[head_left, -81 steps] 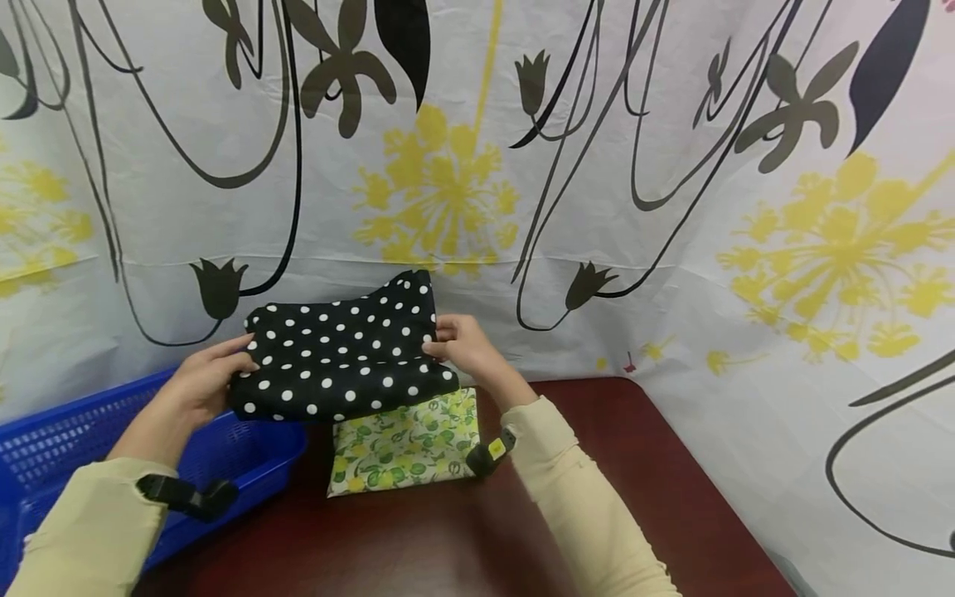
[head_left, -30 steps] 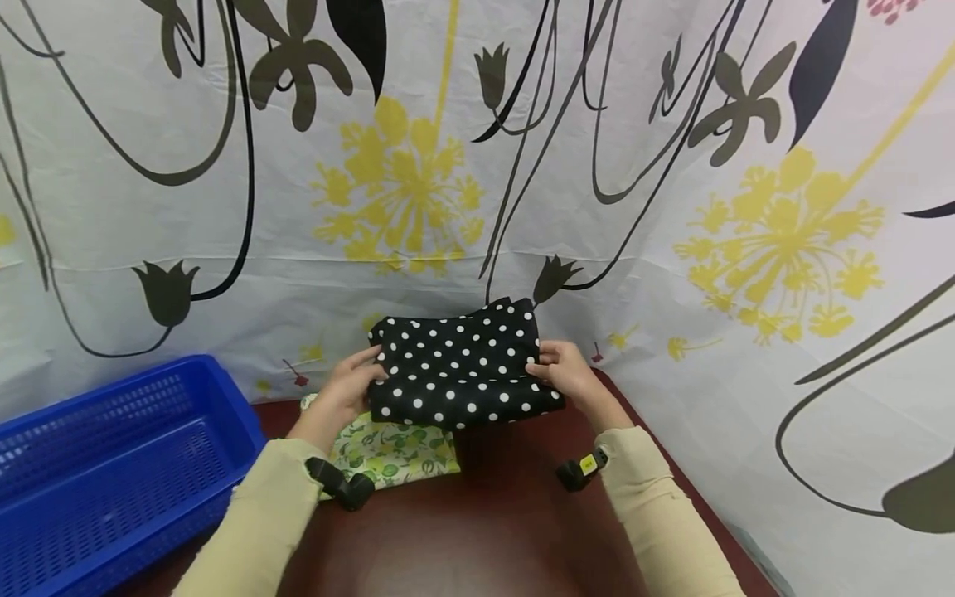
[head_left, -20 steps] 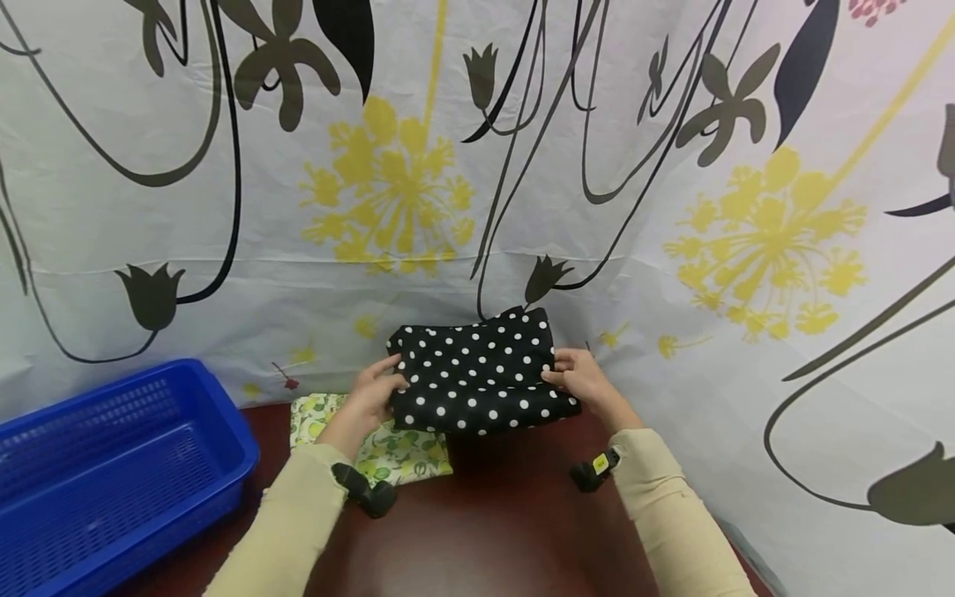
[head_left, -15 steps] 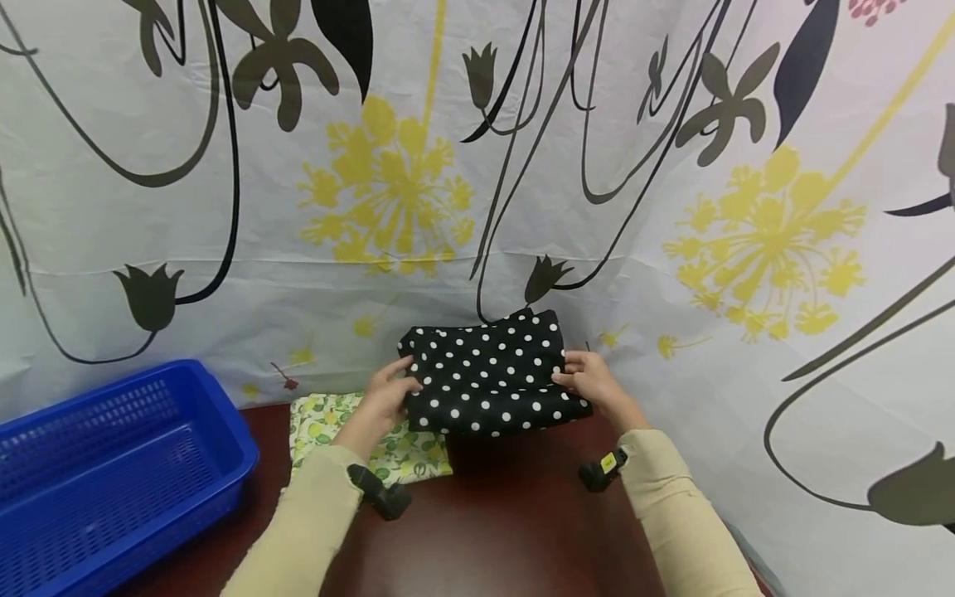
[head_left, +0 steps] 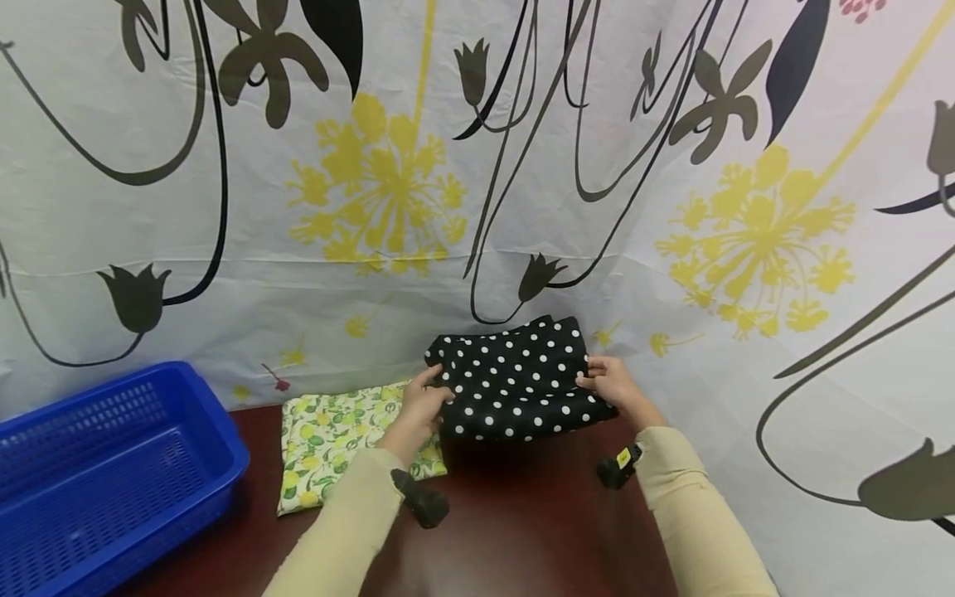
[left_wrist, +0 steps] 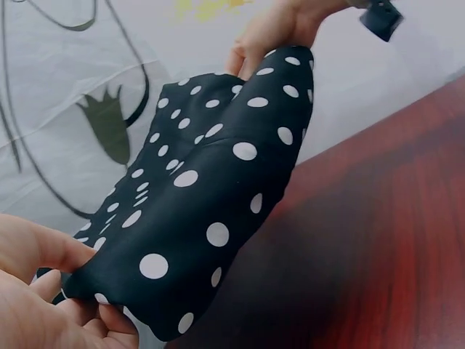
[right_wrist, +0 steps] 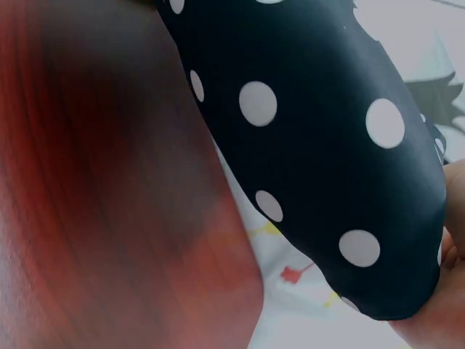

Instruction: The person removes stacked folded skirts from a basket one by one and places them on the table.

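Observation:
A black folded cloth with white polka dots point(head_left: 518, 381) hangs between my hands above the table, tilted so its broad face shows. My left hand point(head_left: 419, 412) pinches its left edge, thumb in front; in the left wrist view the left hand's fingers point(left_wrist: 109, 323) curl under the cloth's near corner. At the opposite edge my right hand point(head_left: 613, 383) grips it, thumb on the front. In the right wrist view the dotted cloth point(right_wrist: 312, 145) covers most of the right hand. A folded lemon-print cloth point(head_left: 336, 435) lies flat on the table, partly behind my left wrist.
A blue perforated plastic basket point(head_left: 216, 489) stands at the left on the dark red table point(head_left: 507, 531). A white curtain with flower prints point(head_left: 403, 199) hangs right behind the table and along its right side.
Both hands have carried the dotted cloth rightward, from over the lemon-print cloth and basket edge to the right of them, and a little lower. More of the lemon-print cloth shows now.

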